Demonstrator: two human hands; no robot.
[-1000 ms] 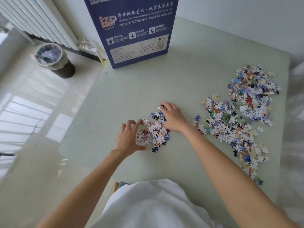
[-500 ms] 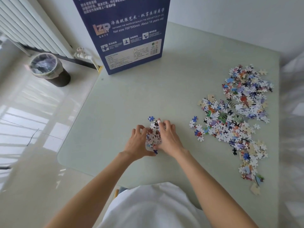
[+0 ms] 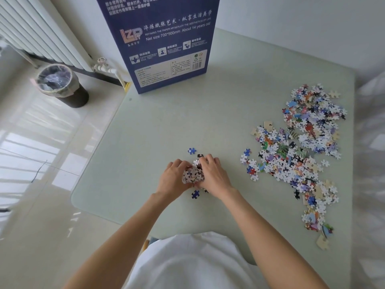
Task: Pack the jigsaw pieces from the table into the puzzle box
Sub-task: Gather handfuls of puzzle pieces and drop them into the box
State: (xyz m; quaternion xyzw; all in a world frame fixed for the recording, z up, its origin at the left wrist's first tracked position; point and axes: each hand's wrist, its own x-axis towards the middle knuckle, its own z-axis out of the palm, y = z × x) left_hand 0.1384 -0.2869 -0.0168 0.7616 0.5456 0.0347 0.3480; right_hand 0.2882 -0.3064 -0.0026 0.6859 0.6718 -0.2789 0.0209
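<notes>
A small heap of jigsaw pieces (image 3: 192,174) is cupped between both hands near the table's middle. My left hand (image 3: 174,180) curls around it from the left, my right hand (image 3: 212,176) from the right. One loose blue piece (image 3: 191,151) lies just beyond the hands and another dark blue piece (image 3: 195,194) lies just below them. A large spread of loose pieces (image 3: 300,151) covers the right side of the table. The tall dark blue puzzle box (image 3: 166,42) stands upright at the table's far edge; its top is out of view.
The pale green table (image 3: 166,122) has a rounded left edge. To the left on the floor stand a lined waste bin (image 3: 60,84) and a white radiator (image 3: 37,30) with a valve pipe. A white wall runs behind the table.
Both hands have swept a scattered patch of pieces together into a tight heap, closing in on it from either side. Two blue pieces were left outside the heap.
</notes>
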